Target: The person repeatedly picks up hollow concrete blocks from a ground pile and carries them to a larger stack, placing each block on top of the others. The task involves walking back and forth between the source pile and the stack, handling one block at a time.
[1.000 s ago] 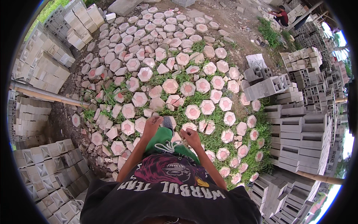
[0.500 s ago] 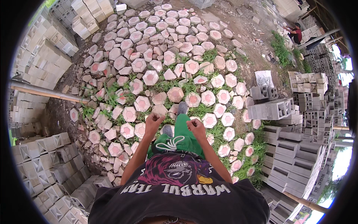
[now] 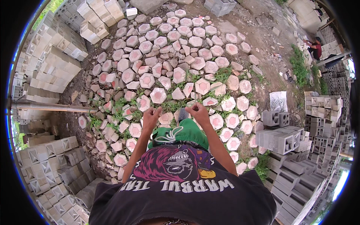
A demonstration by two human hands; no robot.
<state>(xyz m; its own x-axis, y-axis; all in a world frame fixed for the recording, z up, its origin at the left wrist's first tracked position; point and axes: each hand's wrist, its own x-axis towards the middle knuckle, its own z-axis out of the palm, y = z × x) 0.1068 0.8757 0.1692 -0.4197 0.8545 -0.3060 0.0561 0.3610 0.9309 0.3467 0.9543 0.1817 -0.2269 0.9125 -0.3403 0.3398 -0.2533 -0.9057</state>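
Out in front of my waist, both arms reach over ground covered with hexagonal paving blocks. My left hand (image 3: 152, 116) has its fingers curled together, thumb against the index finger, and no object shows in it. To its right, my right hand (image 3: 198, 113) is curled the same way, with nothing visible in it. A gap separates the two hands, and neither touches a block. Below them are my green shorts (image 3: 179, 135) with a white drawstring. A grey shoe (image 3: 182, 114) shows between the hands. Beyond them lies a pale hexagonal paver (image 3: 158, 95) with others around it.
Stacked pale blocks (image 3: 56, 71) rise at the left, beside a horizontal pole (image 3: 56, 107). Grey hollow blocks (image 3: 279, 140) are piled at the right, near a white sack (image 3: 278, 101). Grass and broken rubble lie between the pavers. A person (image 3: 315, 48) in red is far right.
Both hands have moved forward and a little up, still curled. The ground and stacks have shifted in view, and only one shoe shows now instead of two.
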